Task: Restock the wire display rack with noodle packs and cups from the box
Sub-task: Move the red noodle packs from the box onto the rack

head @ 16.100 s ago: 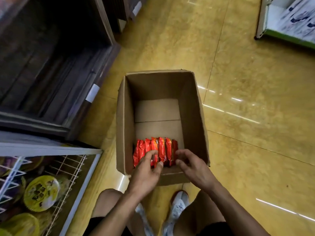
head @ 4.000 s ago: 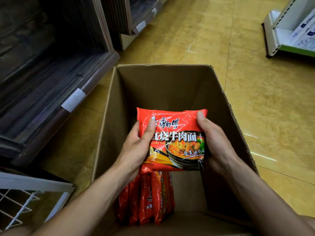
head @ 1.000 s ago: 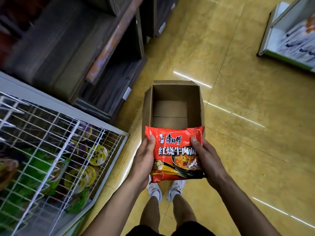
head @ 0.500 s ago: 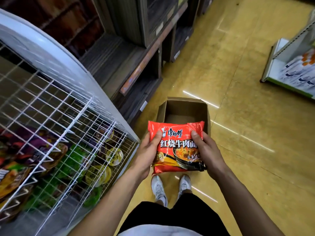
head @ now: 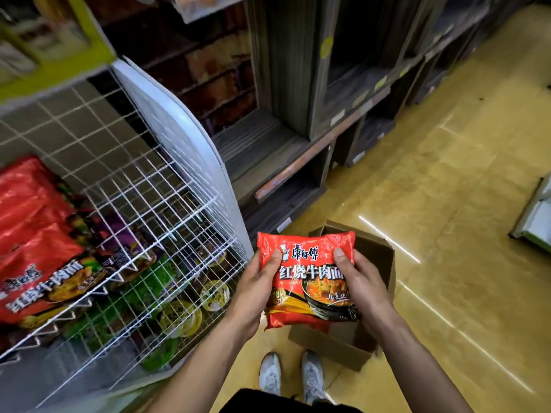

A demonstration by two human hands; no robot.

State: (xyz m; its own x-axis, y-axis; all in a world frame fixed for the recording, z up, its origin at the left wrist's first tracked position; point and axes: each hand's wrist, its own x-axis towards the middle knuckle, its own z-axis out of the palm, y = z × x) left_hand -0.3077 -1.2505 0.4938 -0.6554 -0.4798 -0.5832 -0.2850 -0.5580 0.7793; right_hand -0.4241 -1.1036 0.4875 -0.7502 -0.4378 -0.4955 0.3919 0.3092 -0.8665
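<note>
**Position of the person.** A pair of pale shoes stands just short of the cardboard box, at its near-left corner. Both forearms reach forward above the shoes.

**Grip state.** The left hand and the right hand hold one red noodle pack between them, the left hand on the pack's left edge and the right hand on its right edge. Each thumb presses on the printed front near the top. The fingers curl behind the pack and are mostly hidden. Both hands are closed on the pack.

**Location of the pack.** The pack is held in the air, printed face toward the camera. In this view it covers the left part of the box's opening.

**Box.** The box sits on the yellow floor with its top open. Its contents cannot be told, because the pack and the hands cover most of the interior.

**Left of the box.** The white wire rack stands here, with its solid white side panel toward the box. An upper tier holds red packs. A lower tier, nearer the box, holds green packs and round cups with yellow lids.

**Beyond the box.** Dark wooden shelving runs away along the left side. Well to the right of the box, the corner of a white shelf unit shows at the picture edge.
</note>
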